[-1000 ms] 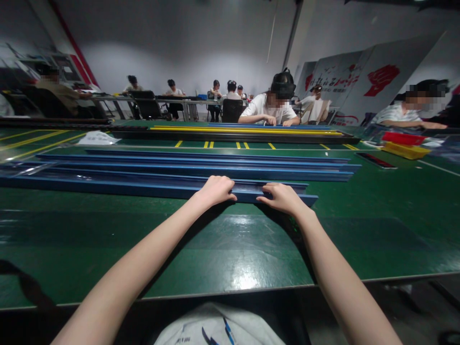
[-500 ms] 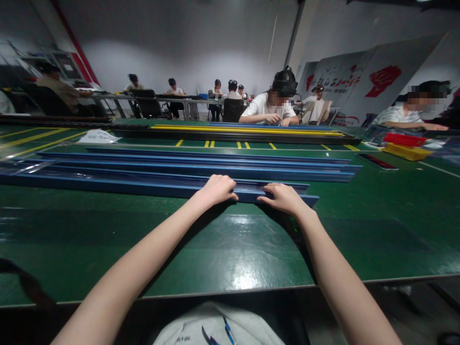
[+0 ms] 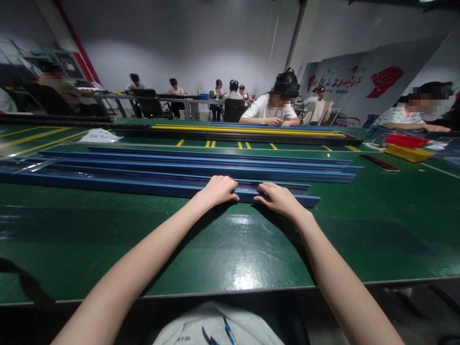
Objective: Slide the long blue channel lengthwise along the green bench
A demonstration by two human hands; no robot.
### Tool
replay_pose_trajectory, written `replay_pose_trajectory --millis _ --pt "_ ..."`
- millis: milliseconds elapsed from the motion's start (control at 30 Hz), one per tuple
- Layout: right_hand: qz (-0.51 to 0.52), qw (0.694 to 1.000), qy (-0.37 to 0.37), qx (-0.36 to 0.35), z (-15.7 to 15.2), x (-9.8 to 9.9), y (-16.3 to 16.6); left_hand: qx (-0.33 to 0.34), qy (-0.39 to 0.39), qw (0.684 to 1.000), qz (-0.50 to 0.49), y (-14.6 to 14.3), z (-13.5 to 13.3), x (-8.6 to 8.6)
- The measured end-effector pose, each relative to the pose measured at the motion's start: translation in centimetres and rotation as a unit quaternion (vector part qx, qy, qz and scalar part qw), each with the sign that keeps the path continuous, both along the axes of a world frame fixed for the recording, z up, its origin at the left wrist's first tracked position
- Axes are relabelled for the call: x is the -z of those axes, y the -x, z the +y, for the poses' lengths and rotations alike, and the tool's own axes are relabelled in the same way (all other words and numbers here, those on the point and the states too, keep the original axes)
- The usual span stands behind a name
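Note:
A long blue U-shaped channel strip [image 3: 161, 187] lies across the green table, open side up, its right end a little beyond my right hand. My left hand [image 3: 220, 188] is closed over its near wall, thumb on the front face and fingers curled inside the trough. My right hand [image 3: 276, 195] grips the same wall a short way to the right, thumb in front and fingers bent over the rim. Their fingertips inside the trough are partly hidden. Behind this strip, more blue strips [image 3: 319, 173] lie nearly parallel to it.
Black and yellow strips [image 3: 251, 131] lie along the table's far side. A phone [image 3: 379, 163] rests at the right, near a yellow tray [image 3: 408, 153] with something red on it. White paper [image 3: 99, 136] lies at the back left. A co-worker [image 3: 270, 109] sits opposite.
My right hand has slid slightly left along the channel, closer to my left hand. My left hand stays in place on it. The co-worker opposite has lowered a hand.

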State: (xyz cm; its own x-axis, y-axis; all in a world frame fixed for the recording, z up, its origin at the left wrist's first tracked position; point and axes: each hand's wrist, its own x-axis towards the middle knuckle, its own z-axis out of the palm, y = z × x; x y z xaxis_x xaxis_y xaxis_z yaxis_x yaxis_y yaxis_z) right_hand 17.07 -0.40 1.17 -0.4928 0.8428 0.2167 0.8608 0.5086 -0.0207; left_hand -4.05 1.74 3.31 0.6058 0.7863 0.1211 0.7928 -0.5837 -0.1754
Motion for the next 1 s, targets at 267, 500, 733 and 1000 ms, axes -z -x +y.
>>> replay_pose_trajectory --millis 267,500,733,1000 --pt "-0.013 1.000 -0.014 -0.018 -0.2 -0.3 1.1 0.000 0.010 1.000 0.003 -0.2 -0.4 -0.3" --pt "-0.030 1.000 0.002 -0.003 -0.1 -0.8 0.9 0.001 0.015 1.000 0.006 -0.2 -0.6 -0.5" --pt "-0.031 0.999 0.023 0.012 -0.3 -1.4 -0.1 0.008 0.030 0.999 -0.015 0.0 -0.5 -0.7" --pt "-0.032 0.997 0.049 0.040 -0.2 -1.7 -1.6 0.011 0.048 0.998 -0.038 0.3 -0.1 -0.5"
